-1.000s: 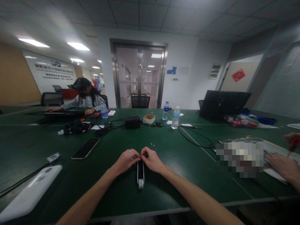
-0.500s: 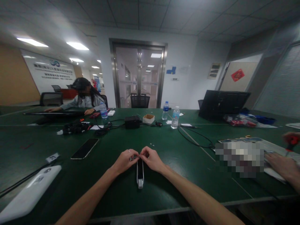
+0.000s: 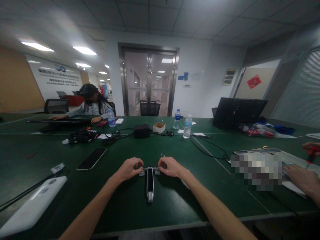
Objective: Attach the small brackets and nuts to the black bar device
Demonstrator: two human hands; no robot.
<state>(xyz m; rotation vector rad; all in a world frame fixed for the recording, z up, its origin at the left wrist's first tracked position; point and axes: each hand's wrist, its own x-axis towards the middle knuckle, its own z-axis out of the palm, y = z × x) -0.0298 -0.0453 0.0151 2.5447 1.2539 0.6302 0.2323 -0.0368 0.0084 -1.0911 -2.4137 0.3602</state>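
Note:
A narrow white-framed device (image 3: 150, 185) with a dark middle lies lengthwise before me on the green table (image 3: 120, 206). Small metallic pieces stick out on both sides of its far end. My left hand (image 3: 131, 170) is closed in a pinch at the left metallic piece (image 3: 142, 173). On the other side, my right hand (image 3: 171, 166) pinches at the right metallic piece (image 3: 157, 171). Both pieces are partly covered by fingertips, and their exact kind is too small to make out. Beyond my right hand lie tiny bits (image 3: 162, 154).
Left are a phone (image 3: 92, 159) and a white casing (image 3: 37, 203). Further back stand a black box (image 3: 141, 131), a small open carton (image 3: 159, 127) and water bottles (image 3: 187, 126). A co-worker's hand (image 3: 300, 178) rests at right; another person sits across the table.
My hands have moved apart, from together over the device's far end to either side of it. The metallic pieces now show at both sides.

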